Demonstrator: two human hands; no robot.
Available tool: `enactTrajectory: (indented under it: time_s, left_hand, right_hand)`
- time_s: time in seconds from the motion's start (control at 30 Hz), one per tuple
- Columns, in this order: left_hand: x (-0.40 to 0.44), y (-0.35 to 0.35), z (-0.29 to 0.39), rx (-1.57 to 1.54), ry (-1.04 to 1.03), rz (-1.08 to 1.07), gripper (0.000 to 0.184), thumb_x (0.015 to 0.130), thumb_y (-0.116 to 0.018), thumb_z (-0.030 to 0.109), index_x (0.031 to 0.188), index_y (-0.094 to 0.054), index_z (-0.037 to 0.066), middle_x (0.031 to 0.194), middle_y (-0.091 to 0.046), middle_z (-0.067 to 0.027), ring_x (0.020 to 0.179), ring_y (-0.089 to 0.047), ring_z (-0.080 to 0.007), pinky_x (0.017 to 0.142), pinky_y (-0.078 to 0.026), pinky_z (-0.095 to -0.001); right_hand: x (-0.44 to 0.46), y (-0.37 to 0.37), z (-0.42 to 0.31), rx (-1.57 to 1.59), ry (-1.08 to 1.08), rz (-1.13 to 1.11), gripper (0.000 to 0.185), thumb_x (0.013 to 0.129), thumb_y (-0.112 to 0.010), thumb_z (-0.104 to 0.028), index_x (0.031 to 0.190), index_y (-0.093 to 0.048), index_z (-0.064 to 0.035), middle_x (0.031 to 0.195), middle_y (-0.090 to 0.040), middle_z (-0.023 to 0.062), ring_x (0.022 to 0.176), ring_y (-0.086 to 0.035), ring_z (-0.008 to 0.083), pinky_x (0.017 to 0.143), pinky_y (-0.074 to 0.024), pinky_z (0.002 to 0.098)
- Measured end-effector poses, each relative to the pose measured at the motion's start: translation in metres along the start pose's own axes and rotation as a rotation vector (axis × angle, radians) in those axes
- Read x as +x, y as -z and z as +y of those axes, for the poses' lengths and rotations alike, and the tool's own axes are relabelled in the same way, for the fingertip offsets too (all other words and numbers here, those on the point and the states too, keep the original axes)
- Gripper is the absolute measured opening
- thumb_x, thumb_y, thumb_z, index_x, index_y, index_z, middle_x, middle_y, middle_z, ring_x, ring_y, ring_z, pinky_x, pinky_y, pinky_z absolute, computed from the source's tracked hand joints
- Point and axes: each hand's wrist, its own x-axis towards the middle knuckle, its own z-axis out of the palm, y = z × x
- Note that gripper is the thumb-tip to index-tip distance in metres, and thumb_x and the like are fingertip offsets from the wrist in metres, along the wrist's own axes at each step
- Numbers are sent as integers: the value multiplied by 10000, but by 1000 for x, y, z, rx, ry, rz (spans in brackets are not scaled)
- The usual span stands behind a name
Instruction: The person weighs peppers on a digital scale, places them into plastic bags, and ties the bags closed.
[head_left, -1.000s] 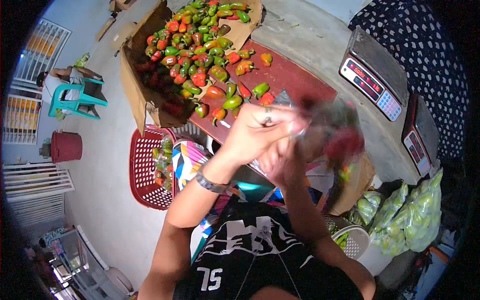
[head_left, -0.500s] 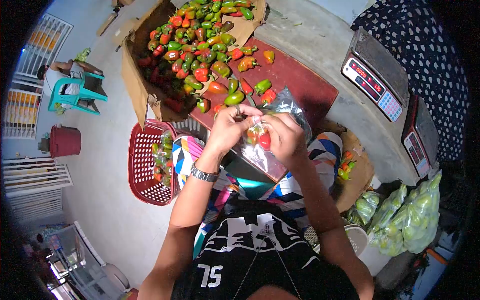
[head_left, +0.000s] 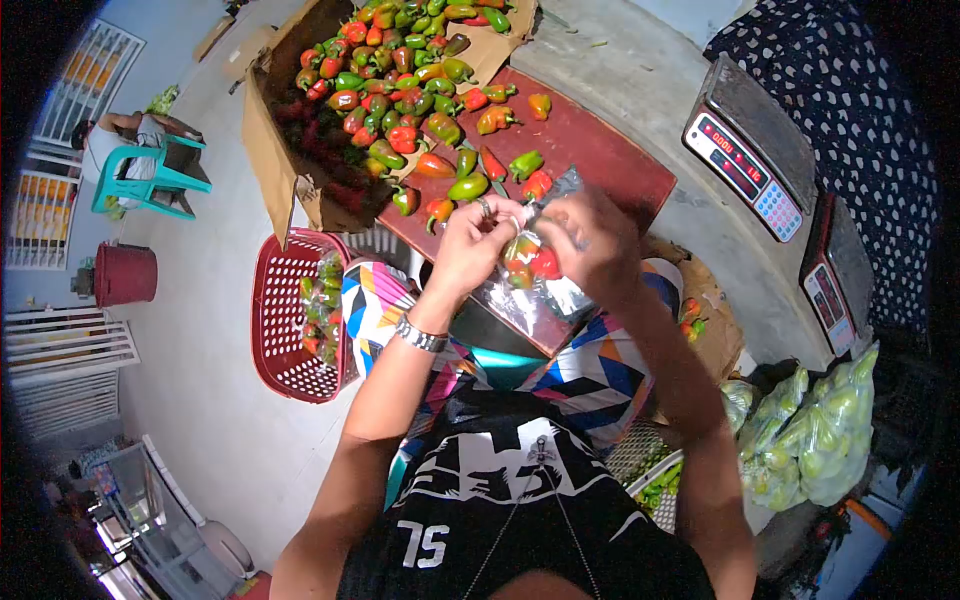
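Note:
A clear plastic bag (head_left: 522, 262) with several red and green peppers inside hangs over the near end of the red tabletop. My left hand (head_left: 480, 240) is closed, thumb and finger pinching the bag's gathered neck. Right beside the bag is my right hand (head_left: 592, 245), smeared by motion, its fingers too blurred to read. More clear plastic bags (head_left: 515, 300) lie under my hands. Loose peppers (head_left: 468, 187) in red, green and orange lie just beyond my left hand.
An opened cardboard box (head_left: 270, 150) spills peppers onto the red tabletop (head_left: 610, 150). On the left floor stands a red basket (head_left: 262, 330) holding bagged peppers. Two digital scales (head_left: 745, 165) are at right, above bags of green produce (head_left: 835, 440). A person sits on a teal chair (head_left: 150, 180).
My right hand has moved right, away from my left fingers, and blurred. My left hand keeps its pinch on the bag's neck, slightly lower. The view has shifted a little.

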Motion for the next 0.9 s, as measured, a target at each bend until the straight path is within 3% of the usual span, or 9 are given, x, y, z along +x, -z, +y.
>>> enactTrajectory:
  time_s: [0.1,0.13,0.17,0.27,0.43,0.47,0.57,0.8,0.9]
  left_hand:
    - [-7,-16,-6,121,-20,128,110,943,-639,8,1033,-699,-13,954,-698,3,872,-618,-71,794,-499,-231]
    - [-9,-21,-15,130,-29,158,129,925,-632,-9,1031,-705,-20,938,-700,2,866,-610,-64,785,-495,-228]
    - [-9,-23,-23,123,-55,202,164,918,-618,-10,1050,-712,-37,880,-694,-5,802,-619,-57,717,-498,-211]
    - [-10,-17,-35,74,50,180,169,912,-619,-16,1051,-714,-34,872,-691,-3,789,-616,-58,699,-500,-220]
    - [-12,-3,-33,249,34,65,179,891,-628,-21,1052,-705,-26,861,-684,-14,766,-613,-67,665,-499,-241]
    - [-13,2,-31,291,90,-11,196,931,-631,-22,1121,-678,2,915,-685,-5,818,-610,-59,729,-495,-217]
    - [-10,8,-24,345,72,-94,200,938,-638,-13,1136,-670,-2,950,-684,-3,858,-614,-61,763,-496,-225]
    - [-8,11,-36,311,136,-101,163,959,-619,18,1113,-668,2,952,-701,-6,828,-640,-71,739,-523,-246]
    - [-11,7,-30,464,61,-91,152,953,-623,27,1097,-670,10,888,-711,-16,775,-647,-68,699,-536,-258]
  right_hand:
    - [-33,-35,-19,195,-371,50,166,789,-777,-36,928,-687,-23,854,-640,121,713,-668,276,639,-533,386]
    - [-45,-53,-7,97,-372,127,191,772,-795,-35,939,-704,-22,843,-641,117,697,-669,253,629,-534,370]
    - [-52,-63,-4,122,-417,137,181,775,-795,-32,931,-706,-24,844,-642,117,688,-669,248,623,-533,364]
    - [-64,-78,1,218,-538,165,132,789,-785,-19,897,-708,-13,835,-647,115,645,-664,212,592,-520,331]
    - [-65,-65,10,346,-532,52,92,798,-764,-5,876,-715,-8,793,-649,93,611,-625,145,565,-488,290]
    - [-63,-62,13,375,-526,11,88,798,-762,-4,874,-717,-8,785,-649,88,605,-615,133,563,-481,283]
    - [-59,-57,22,364,-386,-58,76,798,-757,-6,865,-722,-11,771,-641,77,594,-589,123,560,-470,267]
    - [-61,-67,19,309,-334,26,110,790,-747,-9,872,-675,-22,786,-614,75,606,-610,151,552,-485,296]
    - [-69,-74,20,271,-336,57,122,788,-735,0,848,-633,-29,799,-596,81,606,-628,181,549,-498,312]
